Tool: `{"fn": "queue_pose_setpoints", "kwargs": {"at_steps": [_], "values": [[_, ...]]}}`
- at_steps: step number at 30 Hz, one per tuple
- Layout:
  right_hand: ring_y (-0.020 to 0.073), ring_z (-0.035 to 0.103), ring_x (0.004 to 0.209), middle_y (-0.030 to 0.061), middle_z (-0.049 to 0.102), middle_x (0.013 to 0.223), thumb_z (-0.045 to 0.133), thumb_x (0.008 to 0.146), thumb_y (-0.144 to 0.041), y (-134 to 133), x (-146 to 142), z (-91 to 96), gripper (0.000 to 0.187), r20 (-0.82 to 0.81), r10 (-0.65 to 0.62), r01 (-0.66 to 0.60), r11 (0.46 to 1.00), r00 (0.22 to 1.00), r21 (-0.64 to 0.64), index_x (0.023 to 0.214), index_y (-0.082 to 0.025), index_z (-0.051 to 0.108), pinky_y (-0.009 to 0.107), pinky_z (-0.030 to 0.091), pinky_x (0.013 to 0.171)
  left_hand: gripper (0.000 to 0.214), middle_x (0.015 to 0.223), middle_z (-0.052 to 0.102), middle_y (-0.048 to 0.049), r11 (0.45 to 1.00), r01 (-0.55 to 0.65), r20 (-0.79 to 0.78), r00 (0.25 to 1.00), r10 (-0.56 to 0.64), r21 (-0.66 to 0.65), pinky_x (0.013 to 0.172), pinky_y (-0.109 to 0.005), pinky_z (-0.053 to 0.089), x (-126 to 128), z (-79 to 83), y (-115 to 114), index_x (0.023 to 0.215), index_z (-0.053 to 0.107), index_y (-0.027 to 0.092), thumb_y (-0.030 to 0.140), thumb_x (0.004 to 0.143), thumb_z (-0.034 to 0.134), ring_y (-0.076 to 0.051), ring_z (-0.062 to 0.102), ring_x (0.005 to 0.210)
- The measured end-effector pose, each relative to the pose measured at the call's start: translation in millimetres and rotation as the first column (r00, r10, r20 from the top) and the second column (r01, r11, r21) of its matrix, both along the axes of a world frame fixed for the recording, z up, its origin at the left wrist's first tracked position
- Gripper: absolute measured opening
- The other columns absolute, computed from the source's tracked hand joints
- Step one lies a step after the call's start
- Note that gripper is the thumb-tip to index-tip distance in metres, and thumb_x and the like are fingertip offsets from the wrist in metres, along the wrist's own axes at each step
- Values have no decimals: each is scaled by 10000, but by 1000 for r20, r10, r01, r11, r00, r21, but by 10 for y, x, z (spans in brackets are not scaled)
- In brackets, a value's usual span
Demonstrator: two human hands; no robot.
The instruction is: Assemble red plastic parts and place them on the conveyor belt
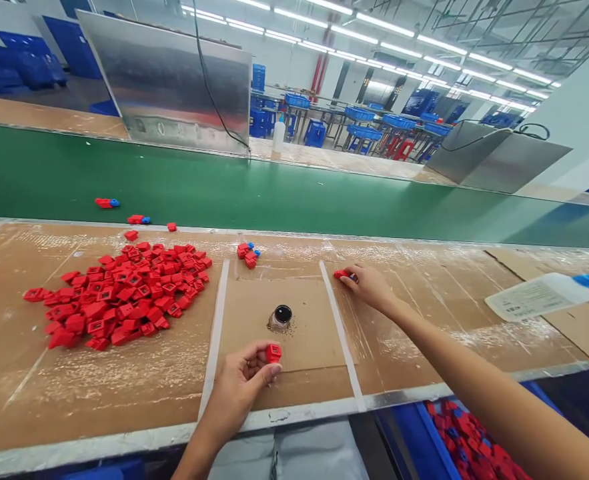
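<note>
Between the thumb and fingers of my left hand (pixel 241 380) is a small red plastic part (pixel 273 353) with a square opening facing up. It is held near the front edge of a cardboard sheet (pixel 319 340). Just beyond it stands a small round container of dark liquid (pixel 283 314). My right hand (pixel 369 285) reaches out past the right tape strip, its fingers closed on another red plastic piece (pixel 341 273) at the tabletop; the fingers partly hide it. A few red and blue pieces (pixel 248 253) lie behind the cardboard.
A large heap of red parts (pixel 134 293) covers the left of the bench. Behind runs a green conveyor belt (pixel 299 200) carrying some red-and-blue pieces. A white bottle with a blue nozzle (pixel 539 298) lies at right. Below sits a blue crate (pixel 439 440) of red parts.
</note>
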State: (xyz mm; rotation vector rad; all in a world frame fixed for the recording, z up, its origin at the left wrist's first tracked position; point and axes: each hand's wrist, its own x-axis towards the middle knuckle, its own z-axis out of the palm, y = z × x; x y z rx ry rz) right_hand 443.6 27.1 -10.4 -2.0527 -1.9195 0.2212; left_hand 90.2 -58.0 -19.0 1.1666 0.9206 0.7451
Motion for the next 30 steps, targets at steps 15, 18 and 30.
{"fn": "queue_pose_setpoints", "kwargs": {"at_steps": [15, 18, 30], "values": [[184, 623, 782, 73, 672, 965, 523, 980, -365, -738, -1031, 456, 229, -262, 342, -306, 937, 902, 169, 1051, -212, 679, 321, 512, 694, 218, 828, 619, -21, 998, 22, -83, 996, -17, 59, 699, -233, 436, -57, 39, -137, 989, 679, 167, 350, 873, 661, -142, 535, 752], [193, 636, 835, 83, 656, 1000, 509, 993, -304, -752, -1154, 426, 204, -172, 414, -377, 902, 894, 209, 1102, -205, 650, 320, 520, 719, 214, 838, 617, -22, 999, 13, -72, 997, -9, 53, 708, -236, 437, -58, 42, -145, 977, 676, 165, 351, 872, 660, -145, 544, 768], [201, 651, 863, 88, 651, 1025, 520, 989, -225, -731, -1248, 298, 193, 16, 512, -497, 825, 859, 271, 1159, -172, 593, 303, 528, 733, 151, 802, 620, 1, 996, 43, -99, 995, -35, 81, 672, -230, 409, -56, 27, -162, 905, 655, 167, 314, 869, 659, -132, 539, 739]]}}
